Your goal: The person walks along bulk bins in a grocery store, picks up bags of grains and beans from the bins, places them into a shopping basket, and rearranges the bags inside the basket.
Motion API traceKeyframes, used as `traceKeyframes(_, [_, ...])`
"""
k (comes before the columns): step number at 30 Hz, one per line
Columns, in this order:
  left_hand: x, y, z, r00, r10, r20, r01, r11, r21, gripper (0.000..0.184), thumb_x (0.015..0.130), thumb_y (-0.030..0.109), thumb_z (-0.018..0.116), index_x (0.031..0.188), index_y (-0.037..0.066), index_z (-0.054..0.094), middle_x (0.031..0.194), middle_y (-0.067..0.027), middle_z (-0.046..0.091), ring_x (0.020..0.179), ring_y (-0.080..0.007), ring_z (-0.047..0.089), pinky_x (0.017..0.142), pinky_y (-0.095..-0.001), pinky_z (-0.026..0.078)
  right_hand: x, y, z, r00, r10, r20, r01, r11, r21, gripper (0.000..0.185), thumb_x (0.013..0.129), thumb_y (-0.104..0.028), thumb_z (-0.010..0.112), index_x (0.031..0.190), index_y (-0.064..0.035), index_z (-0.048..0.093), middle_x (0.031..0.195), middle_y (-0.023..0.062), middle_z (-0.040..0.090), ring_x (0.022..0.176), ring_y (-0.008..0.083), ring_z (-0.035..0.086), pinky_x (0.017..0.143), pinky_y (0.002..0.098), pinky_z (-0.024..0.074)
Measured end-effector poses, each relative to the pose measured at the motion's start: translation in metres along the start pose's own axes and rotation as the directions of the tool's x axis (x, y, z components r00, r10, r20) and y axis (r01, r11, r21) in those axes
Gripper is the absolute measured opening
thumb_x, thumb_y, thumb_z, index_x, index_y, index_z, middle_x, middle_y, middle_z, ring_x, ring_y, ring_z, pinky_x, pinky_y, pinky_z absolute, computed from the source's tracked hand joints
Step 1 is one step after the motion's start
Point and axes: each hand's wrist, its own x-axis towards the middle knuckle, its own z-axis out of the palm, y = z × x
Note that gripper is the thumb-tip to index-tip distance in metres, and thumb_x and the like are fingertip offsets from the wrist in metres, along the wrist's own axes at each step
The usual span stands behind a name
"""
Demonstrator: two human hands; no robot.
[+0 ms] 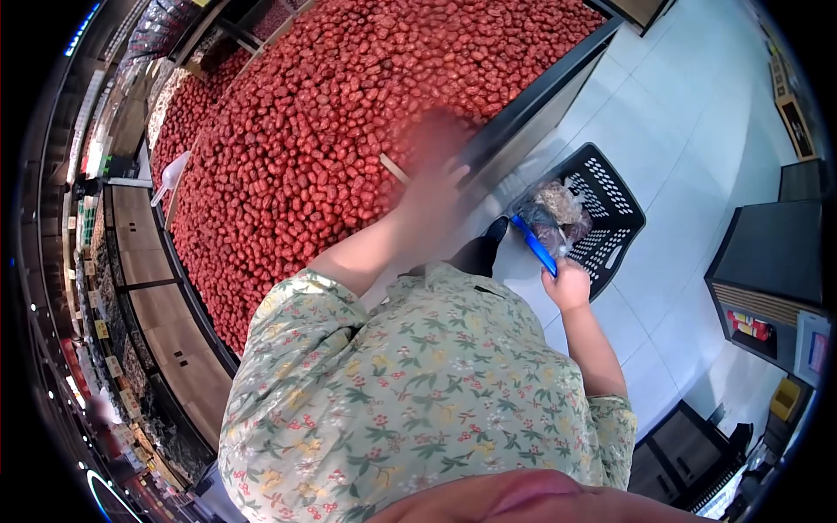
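Observation:
My left hand is smeared by motion over the near edge of a big heap of red dates. Its fingers are too blurred to show whether they hold anything. A short pale strip, perhaps wooden, shows beside it among the dates. On the other side, my right hand is closed around the blue handle of a black shopping basket. Inside the basket lie several clear plastic bags of goods, whose contents I cannot make out.
A dark-edged bin wall borders the dates on the right. A white scoop rests at the heap's left side. Wooden counters run along the left. Pale floor tiles and a dark cabinet are on the right.

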Motion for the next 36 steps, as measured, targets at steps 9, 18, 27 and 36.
traceKeyframes(9, [0.007,-0.001,-0.018,0.999,-0.033,-0.004,0.033,0.996,-0.082,0.024,0.076,0.018,0.057,0.099,0.010,0.064,0.144,-0.0064,0.036,0.136,-0.0284,0.029,0.106,-0.0587,0.023,0.013,0.036,-0.023,0.998,0.012,0.059,-0.014,0.999,0.031,0.023,0.068,-0.027,0.068,0.070,-0.0067,0.059,0.070,0.0120,0.061,0.065,0.0318,0.062,0.059,0.0422,0.0508])
traceKeyframes(18, [0.000,-0.016,0.013,0.999,0.011,-0.037,-0.015,0.993,-0.117,0.032,0.072,0.016,0.063,0.104,0.012,0.064,0.143,-0.0065,0.038,0.136,-0.0271,0.030,0.105,-0.0599,0.022,0.050,0.072,-0.031,0.998,0.017,0.060,-0.018,1.000,0.015,0.021,0.066,-0.027,0.069,0.067,-0.0091,0.059,0.067,0.0098,0.059,0.063,0.0305,0.061,0.056,0.0416,0.0503])
traceKeyframes(27, [0.000,-0.017,0.015,0.997,-0.048,0.065,0.059,0.984,-0.169,0.045,0.075,0.018,0.062,0.120,0.016,0.058,0.147,-0.0086,0.033,0.137,-0.0258,0.029,0.106,-0.0596,0.021,0.097,0.101,-0.041,0.993,0.020,0.112,-0.019,1.000,-0.010,0.020,0.065,-0.024,0.071,0.068,-0.0094,0.058,0.069,0.0086,0.059,0.065,0.0290,0.061,0.057,0.0408,0.0498])
traceKeyframes(36, [0.002,-0.018,0.005,0.988,-0.010,0.152,0.037,0.983,-0.178,0.045,0.079,0.020,0.055,0.123,0.019,0.054,0.148,-0.0099,0.030,0.137,-0.0278,0.028,0.104,-0.0610,0.023,0.142,0.134,-0.052,0.994,0.021,0.112,-0.021,1.000,-0.003,0.019,0.064,-0.023,0.072,0.069,-0.0092,0.060,0.068,0.0086,0.059,0.065,0.0292,0.060,0.057,0.0409,0.0498])
